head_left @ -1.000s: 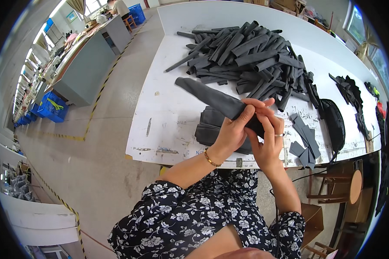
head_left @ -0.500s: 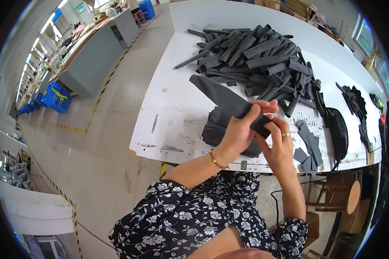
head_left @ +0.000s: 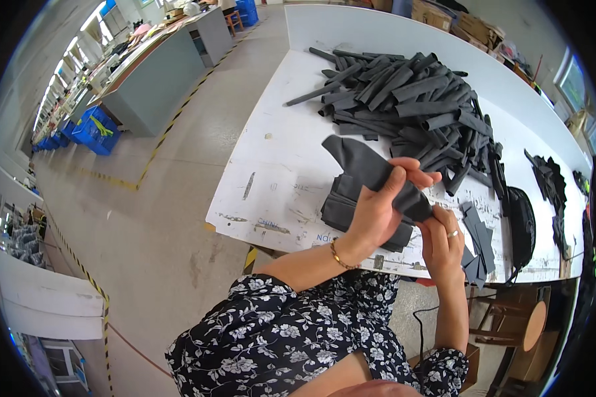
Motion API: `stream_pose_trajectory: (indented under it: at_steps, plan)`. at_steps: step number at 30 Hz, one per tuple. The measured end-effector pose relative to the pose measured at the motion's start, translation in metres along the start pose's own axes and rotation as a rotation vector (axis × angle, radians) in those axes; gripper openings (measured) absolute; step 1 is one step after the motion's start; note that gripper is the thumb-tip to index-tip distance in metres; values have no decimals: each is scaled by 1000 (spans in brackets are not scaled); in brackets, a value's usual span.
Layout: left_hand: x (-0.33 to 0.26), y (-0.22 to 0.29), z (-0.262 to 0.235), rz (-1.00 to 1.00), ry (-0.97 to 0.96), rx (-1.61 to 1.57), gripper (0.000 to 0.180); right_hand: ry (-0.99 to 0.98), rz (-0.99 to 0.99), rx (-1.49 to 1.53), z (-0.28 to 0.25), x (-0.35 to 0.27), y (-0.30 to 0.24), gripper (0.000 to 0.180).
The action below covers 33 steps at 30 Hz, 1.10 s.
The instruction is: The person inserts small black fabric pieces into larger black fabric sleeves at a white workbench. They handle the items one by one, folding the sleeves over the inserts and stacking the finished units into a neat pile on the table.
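Observation:
A dark grey fabric strip [head_left: 361, 163] is held up between both hands over the near part of the white table. My left hand [head_left: 384, 205] grips its middle, thumb on top. At the strip's right end my right hand [head_left: 442, 238] pinches the edge between thumb and fingers. Partly under the left hand lies a stack of folded dark fabric pieces [head_left: 339, 204]. Flat grey strips [head_left: 478, 235] lie right of my right hand. Beyond both hands spreads a big heap of rolled dark fabric tubes [head_left: 404, 92].
The white table [head_left: 245, 152] has a raised panel [head_left: 377, 25] along its back. A black pouch [head_left: 521, 221] and a dark fabric bundle [head_left: 548, 185] lie on the right. A wooden stool [head_left: 533, 324] stands below. Blue bins [head_left: 96, 131] sit across the aisle.
My right hand has shifted down and outward along the strip's end, and the strip now lies more spread across the left hand. The whole view has shifted slightly.

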State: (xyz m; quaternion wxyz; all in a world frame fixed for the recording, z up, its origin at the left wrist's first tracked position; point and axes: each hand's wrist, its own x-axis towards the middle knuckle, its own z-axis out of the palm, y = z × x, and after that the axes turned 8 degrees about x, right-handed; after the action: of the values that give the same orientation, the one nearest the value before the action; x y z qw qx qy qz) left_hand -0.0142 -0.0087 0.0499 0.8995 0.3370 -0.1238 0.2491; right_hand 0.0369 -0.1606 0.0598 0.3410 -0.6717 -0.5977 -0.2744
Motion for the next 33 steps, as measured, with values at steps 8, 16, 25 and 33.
stream_pose_trajectory:
  at_steps: [8,16,25,33]
  plan:
    - [-13,-13,3,-3,-57,-70,26,58,-63,48,5,0,-6,30]
    - [-18,-20,0,-52,-44,-93,27,44,-63,48,11,0,-6,29]
    - [-4,-20,-9,-54,-18,25,41,239,773,661,28,-10,-16,23]
    - [17,-6,-23,61,-244,35,38,481,882,1116,5,-7,-5,34]
